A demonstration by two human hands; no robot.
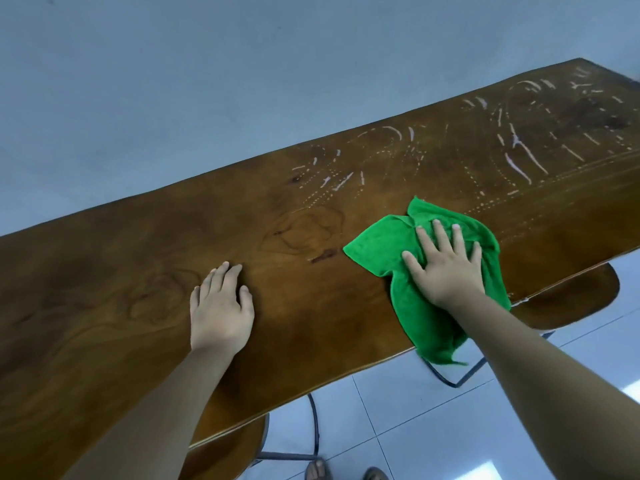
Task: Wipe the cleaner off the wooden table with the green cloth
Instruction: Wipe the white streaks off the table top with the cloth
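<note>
The left hand (221,306) lies flat, fingers relaxed, on the table (104,289) at lower centre. To its right, the right hand (446,271) presses spread fingers on the cloth (377,244). Its tail overhangs the near edge and may slide off, and the cleaner (519,161) streaks at upper right might smear.

The cloth (388,242) lies on the table (138,271) near its front edge, cleaner streaks (519,157) behind it.

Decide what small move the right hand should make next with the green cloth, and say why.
Probably slide the right hand, pressed flat on the crumpled green cloth, forward and rightward across the long brown wooden table. The white cleaner streaks lie just beyond the cloth, while the wood near the resting left hand shows none.
</note>
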